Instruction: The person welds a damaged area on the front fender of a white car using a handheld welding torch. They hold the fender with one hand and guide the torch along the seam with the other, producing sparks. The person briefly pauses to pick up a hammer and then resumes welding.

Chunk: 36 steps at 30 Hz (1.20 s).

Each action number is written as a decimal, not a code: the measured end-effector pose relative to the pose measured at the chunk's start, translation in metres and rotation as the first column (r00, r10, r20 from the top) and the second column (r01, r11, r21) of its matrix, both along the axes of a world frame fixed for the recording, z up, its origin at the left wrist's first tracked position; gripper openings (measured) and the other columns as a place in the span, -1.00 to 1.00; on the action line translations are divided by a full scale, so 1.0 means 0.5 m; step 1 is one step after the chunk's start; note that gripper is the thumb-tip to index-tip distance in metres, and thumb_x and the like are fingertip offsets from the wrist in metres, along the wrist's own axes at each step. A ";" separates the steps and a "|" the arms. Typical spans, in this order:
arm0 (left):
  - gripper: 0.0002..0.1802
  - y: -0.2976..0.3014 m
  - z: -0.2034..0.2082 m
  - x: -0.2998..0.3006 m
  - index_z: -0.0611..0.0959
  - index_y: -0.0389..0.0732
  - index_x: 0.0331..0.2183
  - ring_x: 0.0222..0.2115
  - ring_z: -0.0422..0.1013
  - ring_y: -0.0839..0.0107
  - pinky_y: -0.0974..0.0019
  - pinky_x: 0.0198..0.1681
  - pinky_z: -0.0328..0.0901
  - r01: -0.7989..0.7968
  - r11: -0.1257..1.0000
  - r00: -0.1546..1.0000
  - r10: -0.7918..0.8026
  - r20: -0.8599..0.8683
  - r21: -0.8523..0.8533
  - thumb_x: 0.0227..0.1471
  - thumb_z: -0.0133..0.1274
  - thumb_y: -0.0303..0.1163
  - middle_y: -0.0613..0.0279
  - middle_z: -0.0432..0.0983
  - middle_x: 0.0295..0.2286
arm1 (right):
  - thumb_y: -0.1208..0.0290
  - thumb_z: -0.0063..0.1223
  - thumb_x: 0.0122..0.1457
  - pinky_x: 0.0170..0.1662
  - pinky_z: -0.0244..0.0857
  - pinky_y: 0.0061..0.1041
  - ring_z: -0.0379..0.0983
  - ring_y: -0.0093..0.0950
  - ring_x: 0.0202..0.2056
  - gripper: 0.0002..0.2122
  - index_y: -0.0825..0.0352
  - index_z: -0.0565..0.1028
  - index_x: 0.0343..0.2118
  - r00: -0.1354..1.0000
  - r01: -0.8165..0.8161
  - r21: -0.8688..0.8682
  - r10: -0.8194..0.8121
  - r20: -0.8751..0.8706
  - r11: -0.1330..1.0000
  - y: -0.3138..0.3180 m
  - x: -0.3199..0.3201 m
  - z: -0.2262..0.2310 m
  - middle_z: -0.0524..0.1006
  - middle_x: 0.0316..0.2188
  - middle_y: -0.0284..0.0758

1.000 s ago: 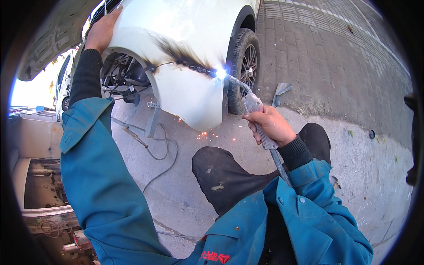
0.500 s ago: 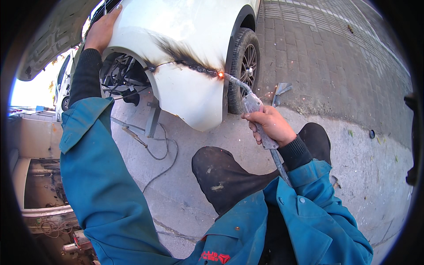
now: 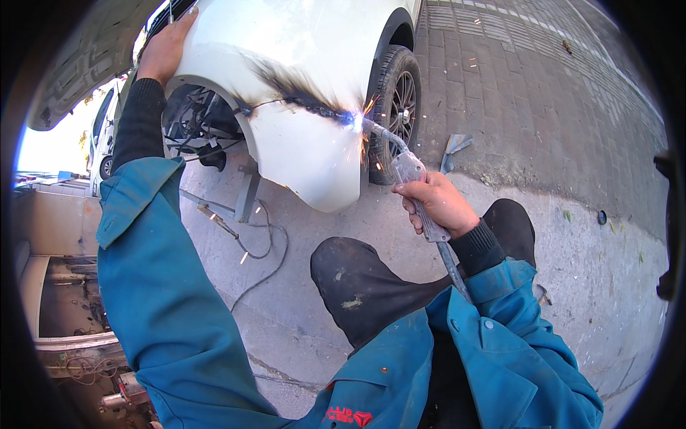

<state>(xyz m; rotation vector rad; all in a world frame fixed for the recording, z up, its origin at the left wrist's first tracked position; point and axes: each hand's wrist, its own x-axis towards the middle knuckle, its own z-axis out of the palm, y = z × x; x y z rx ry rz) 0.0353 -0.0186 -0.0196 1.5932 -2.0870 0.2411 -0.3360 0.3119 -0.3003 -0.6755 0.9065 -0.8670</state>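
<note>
A white car fender (image 3: 300, 168) stands in front of me, its wheel arch on the left. A black, scorched weld seam (image 3: 321, 109) runs across it to its right edge. My right hand (image 3: 446, 204) is closed round the handle of a welding torch (image 3: 409, 168). The torch's bent neck reaches the seam's right end, where a blue-white arc (image 3: 356, 121) burns and throws orange sparks. Up at the far left, my left hand (image 3: 163, 53) grips the fender's upper edge above the arch; its fingertips lie on the white panel.
Behind the fender's right edge stands a tire (image 3: 391, 82) with a spoked wheel. A grey metal bracket (image 3: 247, 191) and a clamp on a cable (image 3: 277, 264) lie on the concrete. A bent metal scrap (image 3: 455, 149) lies by the paving. An open vehicle body (image 3: 68, 222) is at the left.
The small orange glow at the torch tip has turned into a bright blue-white arc with flying sparks. Both hands hold nearly the same place.
</note>
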 end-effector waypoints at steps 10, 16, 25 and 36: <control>-0.55 0.059 0.030 -0.037 0.65 -0.23 0.05 0.04 0.51 -0.11 -0.04 0.13 0.38 0.256 0.965 0.827 -0.186 0.531 -0.062 0.32 0.00 -0.14 -0.17 0.64 -0.04 | 0.33 0.17 0.37 -0.67 0.34 -0.55 0.44 -0.58 -0.72 -0.79 0.30 0.46 -0.39 1.000 0.020 0.016 -0.020 0.016 1.000 0.001 0.004 -0.003 0.45 -0.60 -0.45; -0.55 0.046 0.027 -0.023 0.64 -0.24 0.07 0.05 0.51 -0.12 -0.03 0.14 0.38 0.269 0.959 0.814 -0.177 0.554 -0.090 0.33 -0.02 -0.15 -0.18 0.62 -0.02 | 0.33 0.15 0.38 -0.62 0.40 -0.48 0.45 -0.55 -0.68 -0.77 0.32 0.45 -0.38 1.000 0.001 0.010 -0.001 0.007 1.000 0.000 0.000 -0.001 0.47 -0.56 -0.41; -0.55 0.024 0.021 0.002 0.63 -0.24 0.12 0.09 0.49 -0.10 -0.02 0.19 0.36 0.259 0.958 0.805 -0.144 0.576 -0.123 0.37 -0.08 -0.20 -0.17 0.60 0.02 | 0.37 0.12 0.38 -0.65 0.36 -0.55 0.44 -0.58 -0.71 -0.85 0.32 0.46 -0.30 1.000 0.010 0.022 -0.010 -0.002 1.000 0.000 0.002 -0.001 0.46 -0.58 -0.44; -0.57 0.045 0.026 -0.017 0.65 -0.24 0.06 0.05 0.50 -0.11 -0.03 0.15 0.37 0.261 0.961 0.818 -0.172 0.548 -0.089 0.35 -0.05 -0.19 -0.17 0.62 -0.02 | 0.35 0.14 0.37 -0.67 0.35 -0.56 0.44 -0.58 -0.71 -0.85 0.32 0.49 -0.27 1.000 0.008 0.017 -0.008 -0.004 1.000 -0.001 0.000 -0.005 0.46 -0.58 -0.44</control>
